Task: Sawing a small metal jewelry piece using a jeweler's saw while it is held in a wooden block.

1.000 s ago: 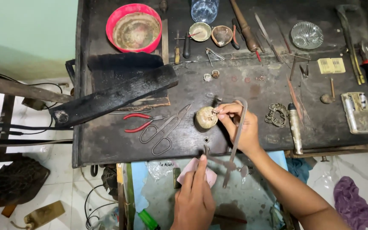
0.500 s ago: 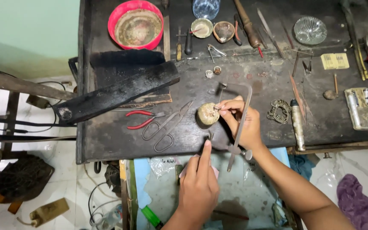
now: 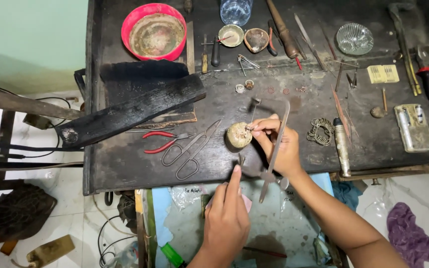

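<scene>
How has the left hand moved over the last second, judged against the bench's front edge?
Yes. The left hand has moved up towards the bench's front edge, its fingertips now reaching the edge beside the saw frame.

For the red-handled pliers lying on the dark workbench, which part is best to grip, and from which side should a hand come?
Grip the red-handled pliers by the two red handles, coming from the left, where the handles spread open and lie free. The metal jaws point right and sit close to the steel shears, so that end looks crowded. The handles lie flat on the dark workbench, so a pinch from above likely works.
</scene>
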